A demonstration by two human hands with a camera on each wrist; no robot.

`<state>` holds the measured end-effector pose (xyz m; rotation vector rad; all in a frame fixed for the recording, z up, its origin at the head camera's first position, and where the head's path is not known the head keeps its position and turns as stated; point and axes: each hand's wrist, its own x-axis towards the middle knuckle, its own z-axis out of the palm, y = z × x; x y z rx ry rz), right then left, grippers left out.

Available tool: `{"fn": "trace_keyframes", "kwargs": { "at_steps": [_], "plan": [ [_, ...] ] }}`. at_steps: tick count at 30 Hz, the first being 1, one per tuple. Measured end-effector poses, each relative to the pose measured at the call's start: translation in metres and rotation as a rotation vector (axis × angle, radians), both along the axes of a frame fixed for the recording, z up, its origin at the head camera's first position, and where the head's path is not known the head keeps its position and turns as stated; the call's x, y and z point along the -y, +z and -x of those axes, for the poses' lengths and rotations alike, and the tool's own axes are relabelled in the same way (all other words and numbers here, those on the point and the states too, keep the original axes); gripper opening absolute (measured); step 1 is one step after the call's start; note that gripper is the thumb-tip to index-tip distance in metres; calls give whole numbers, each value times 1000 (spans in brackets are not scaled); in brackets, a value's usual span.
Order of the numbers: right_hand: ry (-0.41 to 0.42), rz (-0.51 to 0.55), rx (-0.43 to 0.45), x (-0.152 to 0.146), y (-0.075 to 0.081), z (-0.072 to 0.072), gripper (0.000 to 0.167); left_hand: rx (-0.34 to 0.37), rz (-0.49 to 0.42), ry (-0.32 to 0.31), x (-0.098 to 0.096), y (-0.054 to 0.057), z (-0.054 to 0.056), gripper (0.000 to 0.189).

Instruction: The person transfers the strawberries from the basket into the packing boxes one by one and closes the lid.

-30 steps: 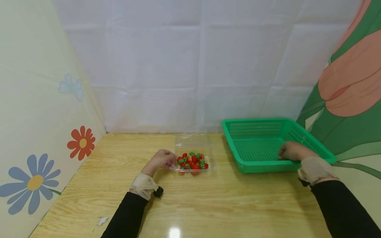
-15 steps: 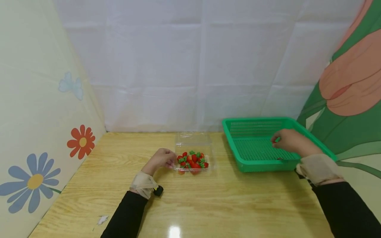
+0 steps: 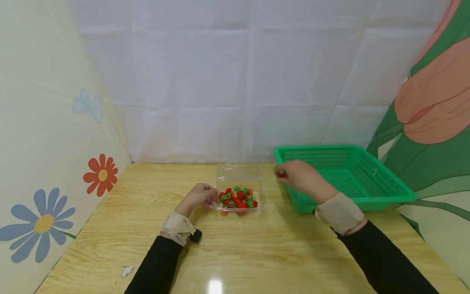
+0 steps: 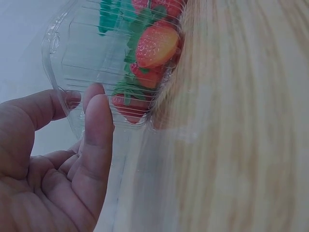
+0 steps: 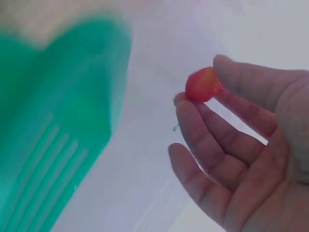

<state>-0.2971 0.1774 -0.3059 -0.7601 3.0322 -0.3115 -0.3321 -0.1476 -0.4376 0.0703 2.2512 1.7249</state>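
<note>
Pinching one strawberry by the green plastic basket, right of centre, the right hand seems mid-transfer; left hand grips the clear clamshell at centre, so next move likely calls for gentle lowering there.

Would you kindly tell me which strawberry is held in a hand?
It is the single strawberry pinched in the right hand, near the green basket; the other visible strawberries lie clustered in the clear box.

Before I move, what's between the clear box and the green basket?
In the head view, bare tabletop; the right hand holds a strawberry by the green basket.
</note>
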Motion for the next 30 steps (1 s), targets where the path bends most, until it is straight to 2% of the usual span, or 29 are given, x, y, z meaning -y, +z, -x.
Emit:
{"fn": "trace_keyframes", "kwargs": {
  "at_steps": [8,13,16,22,30],
  "plan": [
    [83,43,7,59,-37,8,22,-11,-7,-24,2,0,-3,31],
    [82,51,44,79,-62,17,22,-5,-3,-21,2,1,-4,31],
    [90,41,41,86,-72,20,16,-3,-2,-21,1,1,-4,31],
    [119,16,58,93,-85,26,8,-9,-2,-22,0,2,-3,29],
    [153,-19,68,99,-91,28,15,-5,10,-1,0,2,-1,27]
  ]
}}
